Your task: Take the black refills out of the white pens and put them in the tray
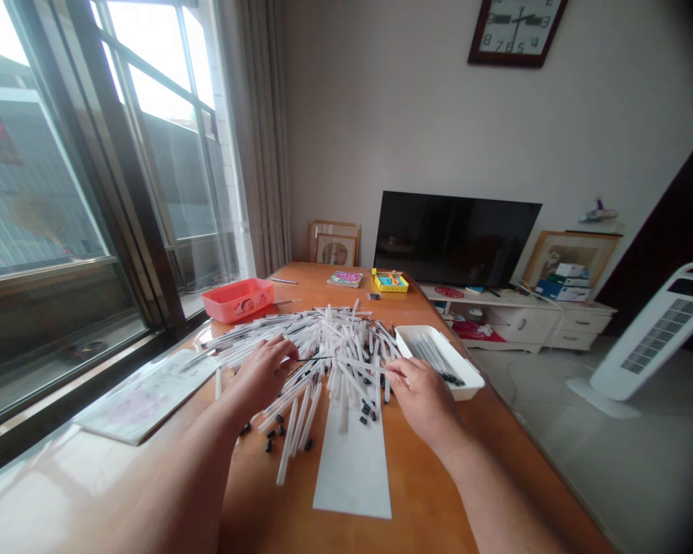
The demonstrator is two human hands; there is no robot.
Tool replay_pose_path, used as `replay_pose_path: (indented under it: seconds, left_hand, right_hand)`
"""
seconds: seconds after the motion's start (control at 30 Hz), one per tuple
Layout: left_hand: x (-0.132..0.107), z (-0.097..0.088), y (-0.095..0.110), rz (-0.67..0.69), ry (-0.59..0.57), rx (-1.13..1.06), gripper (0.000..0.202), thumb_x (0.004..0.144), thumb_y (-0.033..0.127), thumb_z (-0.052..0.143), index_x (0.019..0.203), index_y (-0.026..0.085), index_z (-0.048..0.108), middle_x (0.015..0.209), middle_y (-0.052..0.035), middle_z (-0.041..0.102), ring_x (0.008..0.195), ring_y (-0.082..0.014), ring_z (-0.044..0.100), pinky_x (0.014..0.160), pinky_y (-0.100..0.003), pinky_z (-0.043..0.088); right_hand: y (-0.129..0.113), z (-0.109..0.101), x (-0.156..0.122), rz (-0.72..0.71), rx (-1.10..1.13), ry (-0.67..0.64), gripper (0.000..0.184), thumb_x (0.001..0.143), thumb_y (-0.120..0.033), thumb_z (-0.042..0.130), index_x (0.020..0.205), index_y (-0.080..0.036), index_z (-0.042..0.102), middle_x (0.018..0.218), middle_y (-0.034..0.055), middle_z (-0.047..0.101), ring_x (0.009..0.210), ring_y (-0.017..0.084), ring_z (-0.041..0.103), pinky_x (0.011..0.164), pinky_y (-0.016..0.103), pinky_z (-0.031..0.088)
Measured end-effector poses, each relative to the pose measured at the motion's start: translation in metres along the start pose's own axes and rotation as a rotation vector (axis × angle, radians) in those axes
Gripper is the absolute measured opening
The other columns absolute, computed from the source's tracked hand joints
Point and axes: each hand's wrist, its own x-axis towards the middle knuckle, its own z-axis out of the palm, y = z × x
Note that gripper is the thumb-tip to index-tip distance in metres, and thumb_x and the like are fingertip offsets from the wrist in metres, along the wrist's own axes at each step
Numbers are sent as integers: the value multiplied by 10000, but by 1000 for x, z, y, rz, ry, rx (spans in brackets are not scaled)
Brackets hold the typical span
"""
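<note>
A big heap of white pen barrels lies across the wooden table. My left hand rests on the heap's left side, fingers curled in a pinch on a thin black refill that points right. My right hand is at the heap's right edge, fingers closed on the end of a white barrel. Several small black caps lie scattered under the heap, near a white sheet.
A white tray with black refills sits right of my right hand. A pink tray stands at the back left, papers lie by the window, books at the far end. A TV and fan stand beyond.
</note>
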Motion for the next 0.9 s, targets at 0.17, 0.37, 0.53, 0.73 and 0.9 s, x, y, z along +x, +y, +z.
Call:
replay_pose_path:
  seconds: [0.17,0.37,0.53,0.73,0.9]
  left_hand:
    - [2,-1,2,-7,-24,-31,195,931,240,433,882,217,620,956,-56,626,895,-223,539,811,-338,420]
    - [2,2,-1,34,-39,-66,184,918,226,457,898,226,640,950,-46,637,894,-216,559,825,-330,434]
    - [0,4,-3,24,-55,-83,167,911,219,472,908,230,639,979,-49,626,891,-206,566,811,-316,445]
    - [0,3,4,47,-90,-110,180,918,213,445,843,218,609,912,-52,629,846,-197,570,772,-302,449]
    - [2,5,16,53,-106,-148,186,910,236,466,824,213,629,882,-58,660,846,-208,598,765,-308,459]
  right_hand:
    - [1,2,0,-7,22,-2,168,919,-232,544,928,-254,710,903,45,695,915,229,602,844,328,456]
    - [-1,3,-1,-10,40,-34,158,919,-234,546,920,-251,703,911,39,690,924,224,596,852,326,446]
    - [-4,5,-1,-23,82,-89,135,903,-192,551,887,-241,676,908,24,686,907,211,596,830,314,443]
    - [-8,9,-4,-28,105,-150,94,878,-184,587,895,-231,667,898,28,691,902,213,609,804,310,454]
    - [-12,13,-6,-51,86,-192,188,874,-166,599,1016,-239,698,985,47,718,977,228,616,877,335,455]
